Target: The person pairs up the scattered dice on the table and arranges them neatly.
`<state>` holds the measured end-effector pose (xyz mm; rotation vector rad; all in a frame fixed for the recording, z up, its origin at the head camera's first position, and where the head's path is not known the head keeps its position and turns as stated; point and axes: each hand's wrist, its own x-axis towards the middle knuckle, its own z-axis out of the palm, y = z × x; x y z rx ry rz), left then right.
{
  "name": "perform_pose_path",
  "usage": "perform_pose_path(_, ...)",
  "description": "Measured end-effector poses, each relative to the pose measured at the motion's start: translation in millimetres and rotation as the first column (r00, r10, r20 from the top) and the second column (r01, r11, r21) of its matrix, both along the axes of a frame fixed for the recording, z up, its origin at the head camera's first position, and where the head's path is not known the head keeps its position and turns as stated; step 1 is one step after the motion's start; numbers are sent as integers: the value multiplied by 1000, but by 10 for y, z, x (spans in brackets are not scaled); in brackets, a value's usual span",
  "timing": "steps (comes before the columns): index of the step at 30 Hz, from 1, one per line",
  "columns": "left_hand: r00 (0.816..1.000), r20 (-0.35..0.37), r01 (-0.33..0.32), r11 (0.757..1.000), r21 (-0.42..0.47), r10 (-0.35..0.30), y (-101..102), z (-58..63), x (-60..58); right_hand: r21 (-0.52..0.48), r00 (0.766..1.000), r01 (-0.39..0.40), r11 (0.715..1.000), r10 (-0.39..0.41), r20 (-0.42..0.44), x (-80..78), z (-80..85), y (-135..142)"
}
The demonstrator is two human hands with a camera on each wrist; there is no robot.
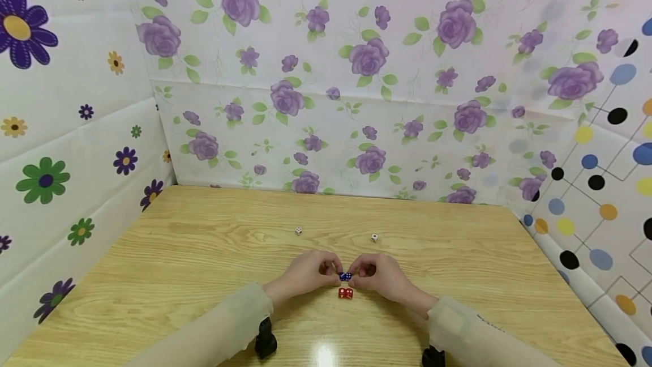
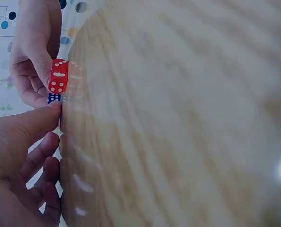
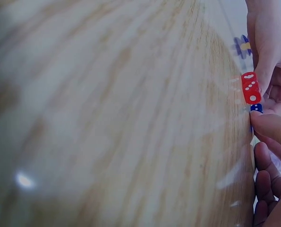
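Note:
Two blue dice (image 1: 345, 277) with white pips sit side by side on the wooden table. My left hand (image 1: 309, 272) has thumb and fingertip at the left blue die, pinching it from the left. From the other side, my right hand (image 1: 382, 276) pinches the right blue die (image 3: 256, 108). Just in front of them, nearer to me, two red dice (image 1: 345, 293) lie next to each other. In the left wrist view the red dice (image 2: 59, 75) partly cover the blue ones (image 2: 54, 98), and the left thumb hides more of them.
Farther back on the table (image 1: 229, 231) lie two white dice, one on the left (image 1: 298, 231) and one on the right (image 1: 374, 238). A flowered cloth (image 1: 331, 84) hangs behind the table's back edge. Patterned cloths also flank it on both sides.

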<state>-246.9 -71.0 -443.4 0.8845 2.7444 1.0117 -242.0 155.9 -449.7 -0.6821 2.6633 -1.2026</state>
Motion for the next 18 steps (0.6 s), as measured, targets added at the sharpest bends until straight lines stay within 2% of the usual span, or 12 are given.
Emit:
perform_pose_path(4, 996, 58, 59, 998, 37, -61, -44, 22, -45, -5, 1000, -5, 1000, 5, 0, 3, 7, -1)
perform_pose_path(7, 985, 115, 117, 991, 70, -124, -92, 59, -97, 1, 1000, -1, 1000, 1, -6, 5, 10, 1)
perform_pose_path(10, 974, 140, 166, 982, 87, -177, -142, 115, -155, 7, 1000, 2, 1000, -2, -12, 7, 15, 0)
perform_pose_path(13, 971, 125, 193, 978, 86, -202, -201, 182, -220, 6, 1000, -1, 1000, 1, -13, 10, 23, -2)
perform_pose_path(18, 983, 64, 170, 984, 47, -173, -352, 282, -360, 14, 1000, 2, 1000, -2, -16, 15, 27, -5)
